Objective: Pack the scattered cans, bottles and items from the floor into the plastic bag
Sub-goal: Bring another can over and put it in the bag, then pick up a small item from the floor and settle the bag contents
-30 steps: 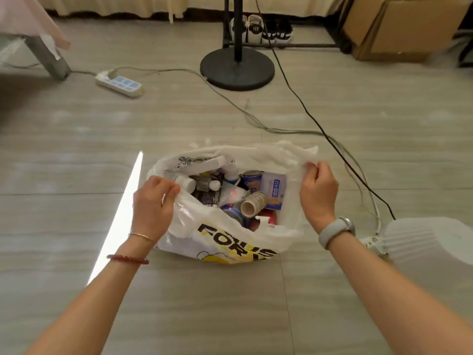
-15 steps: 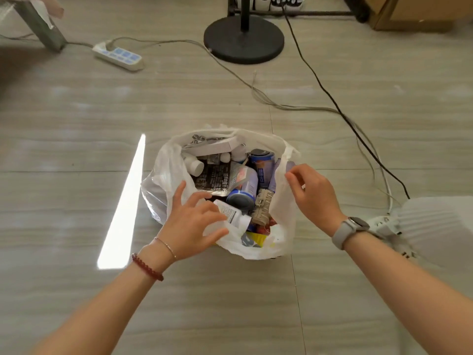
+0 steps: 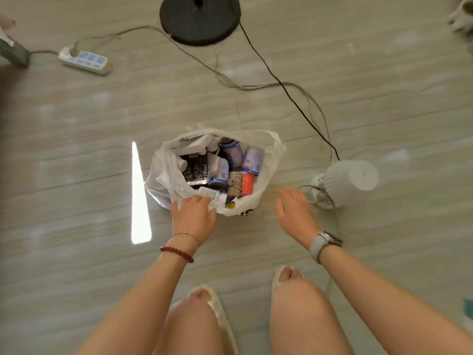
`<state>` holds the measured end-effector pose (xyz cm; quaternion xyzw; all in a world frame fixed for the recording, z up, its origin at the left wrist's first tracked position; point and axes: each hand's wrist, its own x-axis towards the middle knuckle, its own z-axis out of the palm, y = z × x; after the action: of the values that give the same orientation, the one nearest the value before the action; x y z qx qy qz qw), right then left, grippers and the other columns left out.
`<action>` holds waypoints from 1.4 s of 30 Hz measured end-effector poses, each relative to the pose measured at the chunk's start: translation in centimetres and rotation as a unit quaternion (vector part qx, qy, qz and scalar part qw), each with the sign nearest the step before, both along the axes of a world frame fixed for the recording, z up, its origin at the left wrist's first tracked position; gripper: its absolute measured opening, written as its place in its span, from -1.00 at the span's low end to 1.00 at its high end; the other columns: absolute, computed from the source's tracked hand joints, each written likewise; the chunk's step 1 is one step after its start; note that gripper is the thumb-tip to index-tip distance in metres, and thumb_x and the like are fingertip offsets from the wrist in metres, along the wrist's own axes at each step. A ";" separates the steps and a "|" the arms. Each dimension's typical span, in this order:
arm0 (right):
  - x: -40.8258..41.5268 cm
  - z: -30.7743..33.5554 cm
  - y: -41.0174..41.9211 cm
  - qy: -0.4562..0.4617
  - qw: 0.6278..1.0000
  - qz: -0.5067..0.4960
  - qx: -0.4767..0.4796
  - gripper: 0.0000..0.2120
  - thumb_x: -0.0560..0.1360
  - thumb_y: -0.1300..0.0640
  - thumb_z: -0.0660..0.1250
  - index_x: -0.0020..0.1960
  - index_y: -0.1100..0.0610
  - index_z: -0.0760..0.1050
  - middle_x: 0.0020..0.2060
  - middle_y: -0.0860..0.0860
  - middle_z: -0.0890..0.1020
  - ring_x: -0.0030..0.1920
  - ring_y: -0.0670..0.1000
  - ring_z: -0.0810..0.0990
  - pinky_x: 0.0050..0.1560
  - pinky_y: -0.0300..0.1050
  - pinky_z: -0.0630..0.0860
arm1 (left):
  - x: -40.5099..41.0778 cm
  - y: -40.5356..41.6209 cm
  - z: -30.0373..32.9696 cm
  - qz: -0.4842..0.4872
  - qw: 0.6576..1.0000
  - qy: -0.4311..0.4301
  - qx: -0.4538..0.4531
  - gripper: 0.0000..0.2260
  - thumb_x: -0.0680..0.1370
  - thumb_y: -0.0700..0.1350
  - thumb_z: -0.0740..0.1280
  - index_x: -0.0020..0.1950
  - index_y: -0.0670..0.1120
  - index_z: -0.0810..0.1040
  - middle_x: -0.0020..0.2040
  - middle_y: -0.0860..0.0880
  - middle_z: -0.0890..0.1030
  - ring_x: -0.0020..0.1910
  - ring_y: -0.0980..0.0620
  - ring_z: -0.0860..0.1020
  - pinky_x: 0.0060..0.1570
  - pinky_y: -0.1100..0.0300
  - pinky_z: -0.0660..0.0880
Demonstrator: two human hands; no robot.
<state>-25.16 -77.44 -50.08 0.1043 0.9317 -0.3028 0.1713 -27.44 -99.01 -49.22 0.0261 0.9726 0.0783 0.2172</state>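
Note:
A white plastic bag stands open on the floor, filled with several cans, bottles and packets. Blue cans lie near its right side, a red can below them, a dark packet on the left. My left hand rests on the bag's near rim, fingers spread over the plastic beside a small white bottle. My right hand hovers open to the right of the bag, apart from it and holding nothing.
A white ribbed device with cables sits right of the bag. A black round stand base is at the top, a white power strip at upper left. Cables trail across the floor. My knees fill the bottom.
Both hands let go of the bag's rim. The right hand drew back to the right; the left slid to the near edge. The view rose and tilted down over my knees.

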 end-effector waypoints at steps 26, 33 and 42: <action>13.4 42.3 18.6 -0.059 0.847 -0.524 -0.067 -0.69 0.55 0.24 0.11 0.28 0.23 0.38 0.20 0.20 0.50 0.24 0.16 0.44 0.21 -0.08 0.34 | -2.7 30.2 41.0 -0.367 0.917 -0.090 0.131 -0.64 0.56 -0.06 0.16 0.35 -0.08 0.33 0.33 -0.08 0.40 0.28 -0.11 0.37 0.23 0.01 0.34; 17.7 44.0 22.3 -0.029 0.764 -0.640 -0.073 -0.67 0.55 0.22 0.14 0.30 0.21 0.35 0.27 0.17 0.45 0.29 0.13 0.41 0.27 -0.05 0.34 | -0.1 39.6 41.3 -0.487 0.856 -0.129 0.117 -0.64 0.57 -0.05 0.15 0.36 -0.08 0.32 0.34 -0.10 0.39 0.29 -0.10 0.37 0.27 -0.01 0.33; 23.9 41.4 33.8 -0.036 0.692 -0.715 -0.095 -0.66 0.54 0.23 0.16 0.30 0.25 0.35 0.26 0.22 0.46 0.29 0.17 0.41 0.28 0.00 0.34 | 4.6 56.2 40.0 -0.582 0.798 -0.139 0.076 -0.64 0.57 -0.05 0.14 0.37 -0.06 0.30 0.35 -0.08 0.37 0.29 -0.07 0.36 0.25 0.02 0.34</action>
<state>-1.27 -43.63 -8.69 0.7325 0.5355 -0.4168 -0.0544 -22.83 -42.86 -9.17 0.5925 0.7244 0.0133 0.3522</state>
